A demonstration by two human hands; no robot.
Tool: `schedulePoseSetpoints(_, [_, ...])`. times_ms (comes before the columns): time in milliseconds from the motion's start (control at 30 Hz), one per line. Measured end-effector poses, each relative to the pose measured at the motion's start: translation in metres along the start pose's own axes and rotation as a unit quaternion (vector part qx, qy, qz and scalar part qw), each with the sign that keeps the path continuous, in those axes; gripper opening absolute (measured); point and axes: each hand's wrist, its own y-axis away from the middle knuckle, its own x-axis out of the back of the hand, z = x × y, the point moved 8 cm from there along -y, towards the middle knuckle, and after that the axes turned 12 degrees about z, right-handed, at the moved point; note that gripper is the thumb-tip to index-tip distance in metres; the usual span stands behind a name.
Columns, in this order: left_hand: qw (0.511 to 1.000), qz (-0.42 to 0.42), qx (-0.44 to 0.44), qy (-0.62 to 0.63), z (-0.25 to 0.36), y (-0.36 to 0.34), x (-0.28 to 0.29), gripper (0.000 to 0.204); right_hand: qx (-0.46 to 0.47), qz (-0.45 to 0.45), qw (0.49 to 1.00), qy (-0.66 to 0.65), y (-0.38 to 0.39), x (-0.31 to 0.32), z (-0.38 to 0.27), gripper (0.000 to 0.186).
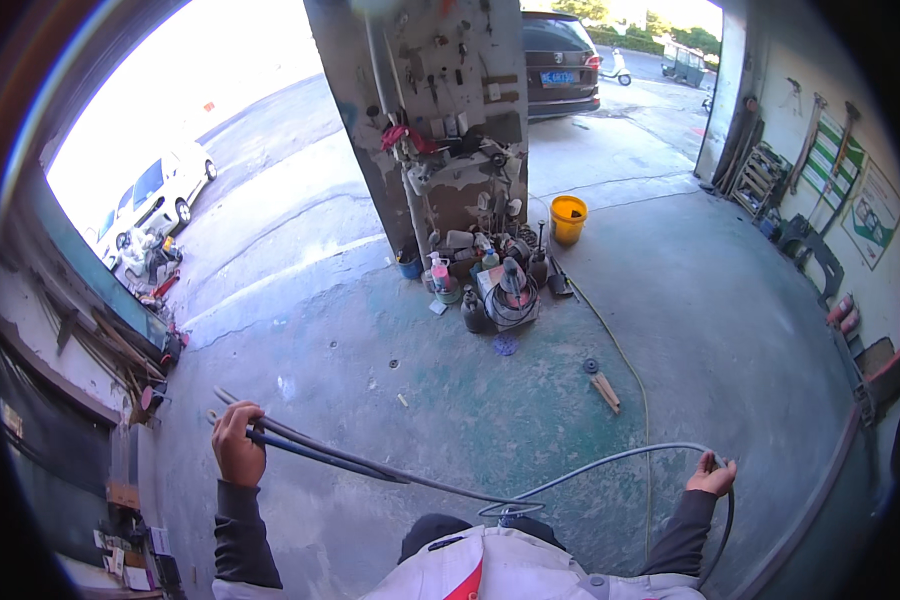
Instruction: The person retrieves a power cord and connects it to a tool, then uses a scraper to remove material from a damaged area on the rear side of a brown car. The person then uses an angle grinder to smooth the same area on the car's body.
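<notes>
In the head view, my left hand (238, 445) is raised at the lower left, fingers wrapped around looped grey and blue hose or cable (350, 458). The loops stretch rightward and cross just in front of my body. At the lower right my right hand (712, 473) grips the same line at a bend (670, 446), from which a darker length hangs down beside my sleeve.
Ahead stands a pillar (355, 120) with clutter, a boxed tool (510, 290) and a yellow bucket (568, 218). A thin hose (620, 350) crosses the floor near loose pieces (602, 390). Cluttered walls flank me; cars (560, 70) (155, 200) are parked outside.
</notes>
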Motion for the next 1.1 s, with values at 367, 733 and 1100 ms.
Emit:
schedulePoseSetpoints(367, [0.997, -0.01, 0.034, 0.063, -0.098, -0.13, -0.205, 0.023, 0.056, 0.076, 0.995, 0.0, 0.018, -0.11, 0.099, 0.035])
schedulePoseSetpoints(733, [0.986, -0.061, -0.023, 0.153, -0.2, -0.342, -0.425, 0.022, 0.179, 0.342, 0.915, 0.118, 0.06, -0.069, 0.144, 0.03])
schedulePoseSetpoints(1100, [0.929, -0.222, -0.08, 0.284, -0.161, -0.47, -0.607, 0.024, 0.193, 0.364, 0.859, 0.302, -0.004, 0.027, 0.221, 0.039])
